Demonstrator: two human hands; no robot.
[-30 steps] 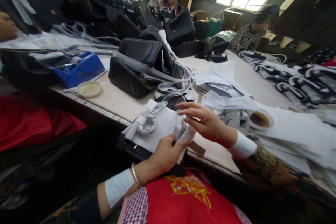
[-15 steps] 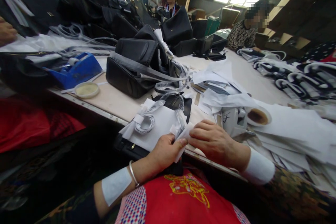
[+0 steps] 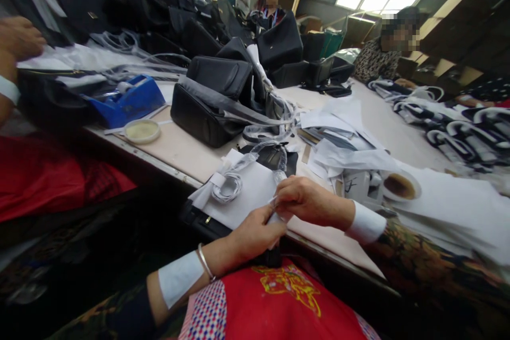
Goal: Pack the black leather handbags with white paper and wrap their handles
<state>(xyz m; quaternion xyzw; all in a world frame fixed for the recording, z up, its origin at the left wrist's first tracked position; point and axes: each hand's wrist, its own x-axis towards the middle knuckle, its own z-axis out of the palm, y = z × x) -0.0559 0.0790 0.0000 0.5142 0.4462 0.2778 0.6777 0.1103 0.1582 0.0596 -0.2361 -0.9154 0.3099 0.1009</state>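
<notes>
A black handbag (image 3: 207, 226) lies at the table's near edge, its front covered by white paper (image 3: 247, 194). Its handle (image 3: 258, 153) is wrapped in clear plastic. My left hand (image 3: 257, 234) is closed, pinching a small white paper strip (image 3: 274, 218) at the handle's base. My right hand (image 3: 303, 199) is closed too, fingers curled down onto the same strip, right above the left hand. A coiled, wrapped strap (image 3: 227, 186) rests on the paper.
Black bags (image 3: 211, 101) are piled across the table's middle and back. A blue tape dispenser (image 3: 127, 101) and a shallow dish (image 3: 142, 130) sit left. Paper sheets (image 3: 438, 202) and a tape roll (image 3: 400, 186) lie right. Another person's hand (image 3: 18, 37) works at far left; two people sit at the back.
My right hand came in from an open reach over the bag and closed on the paper strip beside my left hand. The left hand stayed on the strip.
</notes>
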